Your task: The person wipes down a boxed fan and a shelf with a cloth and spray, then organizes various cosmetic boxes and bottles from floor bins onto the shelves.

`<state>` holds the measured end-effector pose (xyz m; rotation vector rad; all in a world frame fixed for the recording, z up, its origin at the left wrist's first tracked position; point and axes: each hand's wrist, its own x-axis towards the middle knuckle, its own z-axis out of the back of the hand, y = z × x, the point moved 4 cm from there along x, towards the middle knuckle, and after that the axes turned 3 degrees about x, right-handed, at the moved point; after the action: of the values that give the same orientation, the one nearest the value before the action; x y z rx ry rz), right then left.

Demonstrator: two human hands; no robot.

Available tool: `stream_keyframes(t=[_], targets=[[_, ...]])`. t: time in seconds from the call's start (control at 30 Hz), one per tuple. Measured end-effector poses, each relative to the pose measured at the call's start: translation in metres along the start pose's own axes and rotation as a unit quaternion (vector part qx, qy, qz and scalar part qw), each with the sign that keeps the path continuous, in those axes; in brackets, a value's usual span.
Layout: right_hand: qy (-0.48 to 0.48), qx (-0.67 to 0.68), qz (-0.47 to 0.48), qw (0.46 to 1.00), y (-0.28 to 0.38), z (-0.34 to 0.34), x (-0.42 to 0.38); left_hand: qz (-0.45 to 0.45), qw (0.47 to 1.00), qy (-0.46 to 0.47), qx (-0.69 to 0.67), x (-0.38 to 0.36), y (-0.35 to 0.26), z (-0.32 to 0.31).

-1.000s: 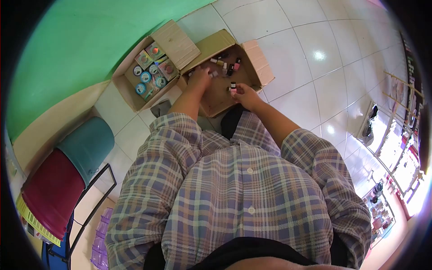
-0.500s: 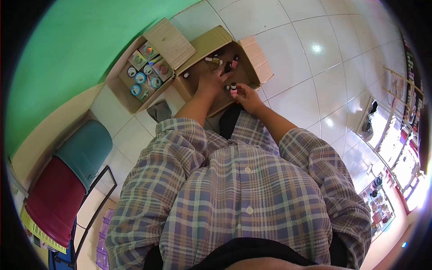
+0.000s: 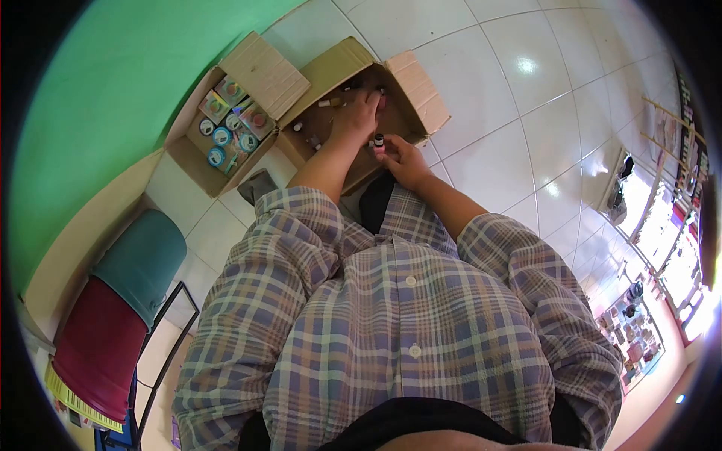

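My left hand (image 3: 361, 116) is inside an open cardboard box (image 3: 337, 64), its fingers curled beside a pink bottle (image 3: 382, 100). What those fingers close on is hidden. Near the box's front right, my right hand (image 3: 406, 161) grips a small pink nail polish bottle with a black cap (image 3: 379, 143), held upright between thumb and fingers. A yellowish bottle with a pale cap (image 3: 328, 103) lies in the box, left of my left hand. Farther left on the box floor is a small white-capped item (image 3: 298, 127).
A second cardboard box (image 3: 180, 154) adjoins on the left, holding several round jars (image 3: 222, 136) and small square boxes (image 3: 214, 107). Green wall and tiled floor (image 3: 481, 83) surround them. Teal (image 3: 143, 252) and maroon (image 3: 101, 346) containers stand at left; display racks (image 3: 662, 203) at right.
My left hand has moved up over the bottles at the back of the box, its fingers now more curled. My right hand still grips its bottle. The whole view has shifted slightly.
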<state>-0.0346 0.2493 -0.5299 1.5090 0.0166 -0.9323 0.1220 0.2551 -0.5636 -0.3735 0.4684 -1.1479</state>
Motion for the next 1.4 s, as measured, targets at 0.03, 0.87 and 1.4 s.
stream_keyframes(t=[0.03, 0.87, 1.4], targets=[[-0.006, 0.0, -0.007, 1.0, 0.016, -0.002, -0.014, 0.015, 0.999, 0.007, -0.032, -0.004, -0.012, 0.015], [-0.023, -0.219, -0.171, 0.96, 0.015, -0.004, 0.034, 0.164, 0.751, -0.039, -0.638, -0.085, 0.029, 0.099], [-0.092, -0.471, 0.016, 0.877, 0.042, -0.002, 0.058, 0.156, 0.985, 0.069, -0.001, -0.091, 0.028, 0.037]])
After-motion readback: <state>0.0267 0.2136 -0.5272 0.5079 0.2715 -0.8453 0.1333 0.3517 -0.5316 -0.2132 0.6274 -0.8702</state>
